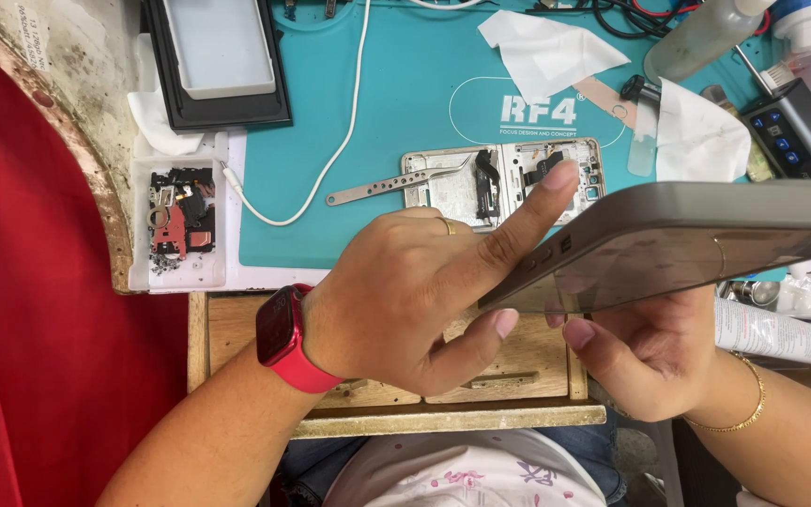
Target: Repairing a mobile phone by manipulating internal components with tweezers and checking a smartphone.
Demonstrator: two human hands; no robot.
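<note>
Spread across your bench point(396, 361) is a teal rubber work mat point(405, 169), and you are keeping the grey flat phone body point(696, 239) lifted above it, edge-on to your eyes, which is letting you look along its side rail where small buttons sit. Your left hand point(405, 300), wearing a red wristwatch point(285, 340), is pinching that near corner: the index finger is lying on the upper edge and the thumb is pressing from below, a narrow grip closed on the phone body. Your right hand point(650, 357), with a thin gold bracelet point(748, 399), is cupping the phone body from underneath, its thumb touching the lower edge, so the weight is resting there while the left hand steadies. Under the raised piece, an opened silver phone frame point(504, 178) is lying flat on the mat with steel tweezers point(387, 185) just beside it. To the left, a white shallow parts tray point(143, 272) is holding small black and red removed components, keeping them together off the mat. Above it a black rectangular tray point(227, 117) is carrying a pale slab.
</note>
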